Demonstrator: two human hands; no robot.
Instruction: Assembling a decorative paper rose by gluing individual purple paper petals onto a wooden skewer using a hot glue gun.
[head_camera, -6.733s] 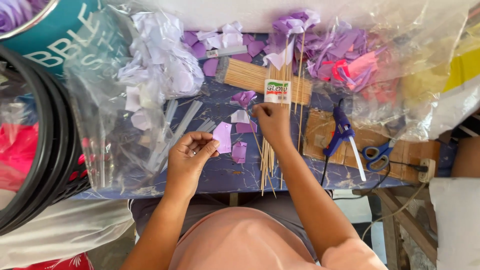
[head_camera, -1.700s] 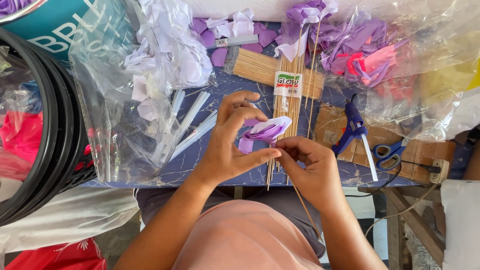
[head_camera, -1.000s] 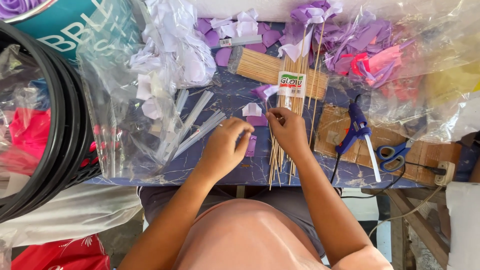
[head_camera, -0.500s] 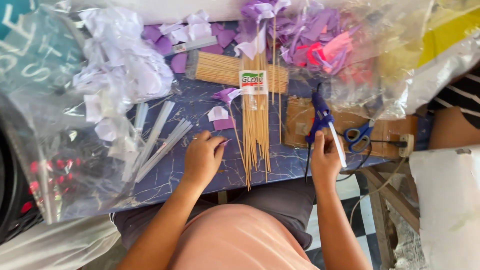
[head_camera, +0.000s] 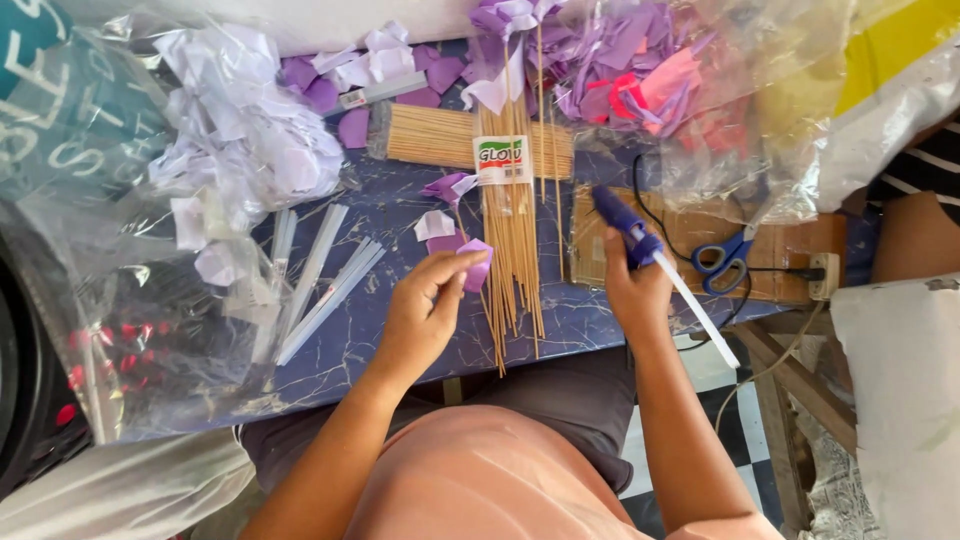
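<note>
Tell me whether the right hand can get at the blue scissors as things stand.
Probably not freely: the right hand is gripping the glue gun, so it has no spare fingers. The scissors lie uncovered on the cardboard just beyond it, with nothing between.

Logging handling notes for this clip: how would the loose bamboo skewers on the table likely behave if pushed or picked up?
The bamboo skewers are thin, round and lie loose in a fan, so a push would probably roll and scatter them. They look stiff but slender, likely light and easy to snap singly. Lying flat on the table, one may be fiddly to pinch up.
</note>
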